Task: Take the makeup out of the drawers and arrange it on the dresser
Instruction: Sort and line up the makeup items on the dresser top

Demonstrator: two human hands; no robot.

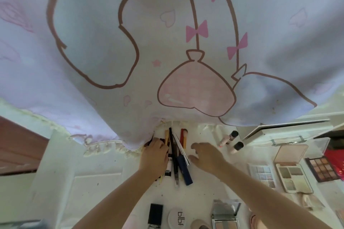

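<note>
step in hand was judged to be arranging, not fetching: much makeup already lay on the dresser (104, 169), and no open drawer could be made out. the left hand (155, 151) was laid over the far end of a bunch of pencils (174, 156) at the hem of a printed cloth (111, 52); its fingers were curled down among them, but whether one was actually pinched could not be told. the right hand (206, 156) was held just right of the bunch, fingers spread and lightly bent, nothing in it. a dark blue tube (184, 170) lay at the bunch's right edge. two small bottles (229, 141) lay further right, three palettes (290, 173) well to the right, a white compact (176, 217) and a black case (155, 214) at the near edge.

next move was judged to call for squaring the pencils into a parallel row, the right hand closing in as a stop.

writing: "blbl"-like letters were seen on the compact, read uncertainly; a black-and-white label on a tube under the left wrist was illegible.
</note>
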